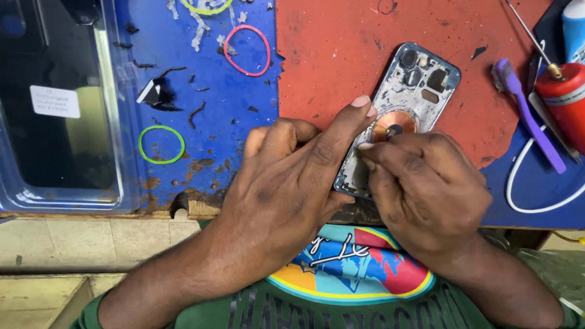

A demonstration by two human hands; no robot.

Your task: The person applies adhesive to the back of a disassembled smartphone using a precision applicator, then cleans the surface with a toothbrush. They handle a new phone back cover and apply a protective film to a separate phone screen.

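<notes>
A phone rear housing (413, 91) lies tilted on the red mat (341, 55), inside face up, with camera cut-outs at its far end and a copper coil ring (395, 123) in the middle. My left hand (292, 176) grips its near left edge, the index finger stretched along the frame. My right hand (426, 189) covers the near right part, fingertips pinched together just below the coil. Whether they hold a small part cannot be seen.
A blue mat (201, 91) carries black debris, a pink rubber band (247, 50) and a green one (161, 144). A clear plastic tray (61, 103) sits at left. At right are a purple brush (527, 113), a red canister (563, 100) and a white cable (524, 183).
</notes>
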